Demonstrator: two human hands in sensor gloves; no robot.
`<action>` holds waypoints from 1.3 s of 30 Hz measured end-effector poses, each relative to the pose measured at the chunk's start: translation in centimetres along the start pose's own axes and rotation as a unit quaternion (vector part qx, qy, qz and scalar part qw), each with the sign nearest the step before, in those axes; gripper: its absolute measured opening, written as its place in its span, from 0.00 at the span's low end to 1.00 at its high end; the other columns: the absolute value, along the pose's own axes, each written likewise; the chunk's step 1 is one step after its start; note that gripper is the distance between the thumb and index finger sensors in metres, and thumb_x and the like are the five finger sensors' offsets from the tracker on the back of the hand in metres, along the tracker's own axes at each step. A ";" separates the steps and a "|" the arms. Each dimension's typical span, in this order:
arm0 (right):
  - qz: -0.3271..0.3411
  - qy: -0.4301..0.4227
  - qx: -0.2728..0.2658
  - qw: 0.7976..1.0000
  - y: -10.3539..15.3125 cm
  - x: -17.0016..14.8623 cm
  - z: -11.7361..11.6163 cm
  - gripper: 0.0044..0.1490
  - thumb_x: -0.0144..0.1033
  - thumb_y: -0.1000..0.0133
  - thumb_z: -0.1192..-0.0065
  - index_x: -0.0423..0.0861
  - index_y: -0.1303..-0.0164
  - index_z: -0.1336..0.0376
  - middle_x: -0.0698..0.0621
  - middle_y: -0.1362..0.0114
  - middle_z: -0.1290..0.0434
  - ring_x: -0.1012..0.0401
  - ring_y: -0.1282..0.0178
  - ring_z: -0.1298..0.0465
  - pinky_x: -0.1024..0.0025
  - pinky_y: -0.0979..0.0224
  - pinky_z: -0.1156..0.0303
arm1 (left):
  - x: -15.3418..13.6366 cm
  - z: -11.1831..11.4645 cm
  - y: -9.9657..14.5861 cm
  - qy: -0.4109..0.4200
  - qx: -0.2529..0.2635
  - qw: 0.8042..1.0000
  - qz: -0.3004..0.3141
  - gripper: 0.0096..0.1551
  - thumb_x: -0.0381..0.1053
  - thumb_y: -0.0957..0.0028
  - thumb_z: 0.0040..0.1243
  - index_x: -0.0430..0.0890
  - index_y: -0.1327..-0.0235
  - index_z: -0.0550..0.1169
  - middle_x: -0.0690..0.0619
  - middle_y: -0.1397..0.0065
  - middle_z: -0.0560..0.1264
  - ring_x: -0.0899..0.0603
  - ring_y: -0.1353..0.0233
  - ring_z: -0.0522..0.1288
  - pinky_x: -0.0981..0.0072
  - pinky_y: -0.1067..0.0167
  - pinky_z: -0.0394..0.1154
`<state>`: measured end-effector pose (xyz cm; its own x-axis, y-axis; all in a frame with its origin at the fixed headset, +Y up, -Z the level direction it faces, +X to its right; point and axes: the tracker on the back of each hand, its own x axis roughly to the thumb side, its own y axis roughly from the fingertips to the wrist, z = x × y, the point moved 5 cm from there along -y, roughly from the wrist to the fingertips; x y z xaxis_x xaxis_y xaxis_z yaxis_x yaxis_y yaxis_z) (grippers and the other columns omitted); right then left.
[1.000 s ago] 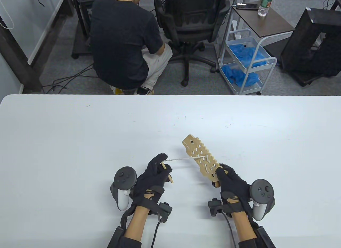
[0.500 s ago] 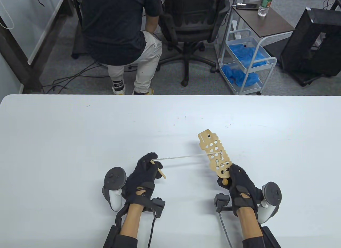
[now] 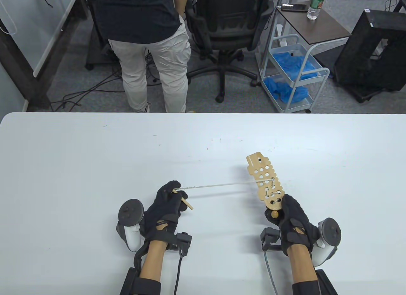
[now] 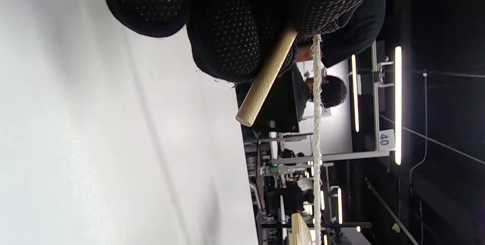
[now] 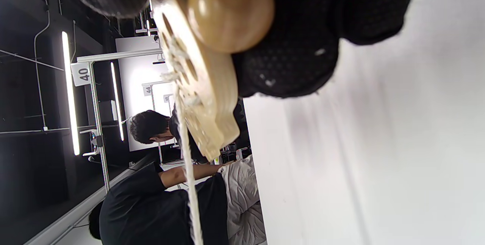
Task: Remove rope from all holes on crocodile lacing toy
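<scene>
My right hand [image 3: 290,214] grips the near end of the wooden crocodile lacing toy [image 3: 265,182], which is lifted off the white table [image 3: 95,168] with its far end pointing away. A round wooden knob [image 5: 230,10] shows at the gripped end. A white rope [image 3: 219,184] still weaves through the toy's lower holes and runs taut to the left. My left hand [image 3: 168,200] pinches the rope's wooden needle [image 3: 185,202] at its rope end. In the left wrist view the needle [image 4: 265,80] juts from under the fingers [image 4: 227,25] beside the rope [image 4: 316,131].
A person [image 3: 149,38] stands just beyond the table's far edge, beside a black office chair [image 3: 228,25]. A white cart [image 3: 293,76] with blue gloves and a small side table with a bottle [image 3: 315,6] stand further right.
My left hand has drawn the needle further left and the right hand has carried the toy right, so more rope spans between them. The person behind rose from a crouch to standing.
</scene>
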<state>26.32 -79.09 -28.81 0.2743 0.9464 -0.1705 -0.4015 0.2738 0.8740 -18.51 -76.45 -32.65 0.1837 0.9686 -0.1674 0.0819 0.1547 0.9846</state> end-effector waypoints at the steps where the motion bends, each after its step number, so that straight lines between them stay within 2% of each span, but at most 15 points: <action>1: -0.003 -0.004 0.001 1.000 0.0 0.0 0.1 0.32 0.45 0.48 0.39 0.35 0.43 0.31 0.35 0.49 0.20 0.46 0.59 0.18 0.41 0.45 0.27 | 0.0 -0.1 0.0 0.001 0.003 1.000 -0.001 0.28 0.55 0.43 0.60 0.62 0.27 0.70 0.57 0.36 0.81 0.52 0.46 0.83 0.56 0.46 0.80; 39: -0.049 -0.103 -0.025 0.993 -0.3 -1.1 1.8 0.33 0.47 0.46 0.42 0.37 0.39 0.34 0.36 0.44 0.22 0.48 0.55 0.19 0.42 0.42 0.28 | -0.8 -2.4 0.4 0.043 0.069 0.997 -0.013 0.28 0.56 0.40 0.56 0.64 0.26 0.67 0.59 0.34 0.80 0.54 0.46 0.82 0.59 0.45 0.80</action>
<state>27.68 -80.53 -28.08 0.4845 0.8616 -0.1518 -0.4055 0.3749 0.8337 -21.00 -76.66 -31.96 0.0956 0.9785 -0.1825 0.2209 0.1579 0.9624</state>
